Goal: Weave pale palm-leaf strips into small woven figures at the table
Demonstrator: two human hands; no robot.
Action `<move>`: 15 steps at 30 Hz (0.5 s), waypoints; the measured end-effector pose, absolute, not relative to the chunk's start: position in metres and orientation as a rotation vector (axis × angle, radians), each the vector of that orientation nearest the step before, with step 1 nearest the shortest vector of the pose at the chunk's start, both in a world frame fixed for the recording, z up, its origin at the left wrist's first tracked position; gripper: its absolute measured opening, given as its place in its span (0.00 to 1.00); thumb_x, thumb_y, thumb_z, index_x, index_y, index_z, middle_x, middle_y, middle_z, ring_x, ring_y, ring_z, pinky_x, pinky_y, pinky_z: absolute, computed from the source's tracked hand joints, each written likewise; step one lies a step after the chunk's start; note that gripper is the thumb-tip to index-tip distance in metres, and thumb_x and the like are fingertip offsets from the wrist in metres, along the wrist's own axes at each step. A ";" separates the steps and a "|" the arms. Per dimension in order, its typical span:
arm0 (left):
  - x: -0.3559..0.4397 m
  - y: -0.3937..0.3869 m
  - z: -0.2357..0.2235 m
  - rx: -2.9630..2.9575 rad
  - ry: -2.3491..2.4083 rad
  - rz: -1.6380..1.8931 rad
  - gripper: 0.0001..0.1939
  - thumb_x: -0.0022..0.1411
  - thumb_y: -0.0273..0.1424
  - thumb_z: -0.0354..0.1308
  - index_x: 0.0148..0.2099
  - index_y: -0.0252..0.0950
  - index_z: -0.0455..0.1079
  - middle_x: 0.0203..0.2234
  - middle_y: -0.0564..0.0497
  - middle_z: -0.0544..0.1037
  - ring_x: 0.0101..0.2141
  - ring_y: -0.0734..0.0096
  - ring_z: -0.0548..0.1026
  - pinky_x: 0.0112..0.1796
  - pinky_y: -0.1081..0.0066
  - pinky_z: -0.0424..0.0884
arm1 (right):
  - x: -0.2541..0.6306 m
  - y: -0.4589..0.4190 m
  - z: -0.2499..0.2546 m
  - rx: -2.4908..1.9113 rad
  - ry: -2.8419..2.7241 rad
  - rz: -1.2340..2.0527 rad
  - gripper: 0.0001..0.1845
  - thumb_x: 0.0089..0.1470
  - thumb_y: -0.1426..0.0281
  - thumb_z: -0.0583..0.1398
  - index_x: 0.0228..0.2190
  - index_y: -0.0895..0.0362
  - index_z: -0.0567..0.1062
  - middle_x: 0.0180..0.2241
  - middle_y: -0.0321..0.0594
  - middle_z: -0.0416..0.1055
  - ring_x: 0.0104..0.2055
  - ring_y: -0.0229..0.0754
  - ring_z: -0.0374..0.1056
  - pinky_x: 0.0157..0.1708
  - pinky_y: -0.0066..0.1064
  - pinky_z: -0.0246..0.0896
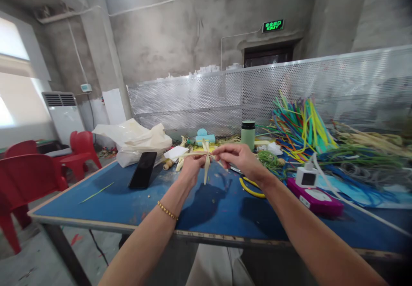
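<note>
Above the middle of the table, pale, flat plant-fibre strips cross one another, with one end hanging down and another pointing up. My left hand, with a beaded bracelet at its wrist, pinches the strips from the left, near the crossing. On the other side, the fingers of my right hand are closed on the strips close to the same spot. Scissors with yellow handles lie on the table below my right hand, partly hidden by the forearm.
The blue table carries a black phone, a white plastic bag, a green bottle and a purple box with a white charger. Colourful strips pile up at right. A perforated metal screen stands behind.
</note>
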State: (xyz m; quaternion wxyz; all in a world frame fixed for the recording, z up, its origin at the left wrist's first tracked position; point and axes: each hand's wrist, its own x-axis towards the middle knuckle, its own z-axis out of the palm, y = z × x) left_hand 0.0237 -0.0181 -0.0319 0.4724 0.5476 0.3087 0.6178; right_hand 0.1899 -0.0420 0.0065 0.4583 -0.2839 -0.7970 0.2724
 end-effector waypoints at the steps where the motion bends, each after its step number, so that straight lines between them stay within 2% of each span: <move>1: 0.025 -0.020 -0.032 1.391 0.781 1.504 0.06 0.43 0.28 0.63 0.26 0.30 0.75 0.22 0.48 0.76 0.24 0.74 0.68 0.28 0.73 0.62 | 0.190 -0.039 0.006 -0.730 -1.886 0.529 0.13 0.51 0.67 0.57 0.35 0.60 0.78 0.27 0.39 0.73 0.22 0.33 0.62 0.24 0.26 0.57; 4: 0.029 -0.022 -0.033 1.579 0.894 1.505 0.04 0.46 0.26 0.58 0.24 0.31 0.74 0.19 0.51 0.72 0.22 0.75 0.65 0.25 0.74 0.60 | 0.184 -0.032 0.002 -0.752 -1.905 0.105 0.10 0.51 0.66 0.60 0.31 0.60 0.78 0.28 0.39 0.70 0.24 0.33 0.59 0.25 0.26 0.55; 7: 0.030 -0.020 -0.036 1.775 0.962 1.538 0.04 0.46 0.23 0.55 0.23 0.32 0.71 0.16 0.55 0.67 0.21 0.76 0.63 0.24 0.75 0.57 | 0.176 -0.032 -0.003 -0.729 -2.041 -0.152 0.09 0.51 0.65 0.62 0.33 0.58 0.76 0.31 0.39 0.68 0.27 0.34 0.60 0.29 0.27 0.55; 10: 0.029 -0.018 -0.038 1.938 0.975 1.551 0.04 0.47 0.23 0.55 0.22 0.32 0.69 0.16 0.55 0.67 0.22 0.77 0.61 0.24 0.75 0.55 | 0.169 -0.035 -0.005 -0.781 -2.053 -0.299 0.08 0.54 0.67 0.58 0.31 0.58 0.75 0.31 0.39 0.67 0.30 0.36 0.61 0.32 0.27 0.54; 15: 0.029 -0.023 -0.034 2.045 1.063 1.551 0.08 0.52 0.26 0.54 0.23 0.32 0.69 0.15 0.55 0.66 0.22 0.77 0.60 0.25 0.75 0.55 | 0.169 -0.038 -0.004 -0.855 -1.948 -0.320 0.14 0.57 0.68 0.53 0.25 0.59 0.73 0.26 0.41 0.69 0.28 0.37 0.62 0.30 0.28 0.54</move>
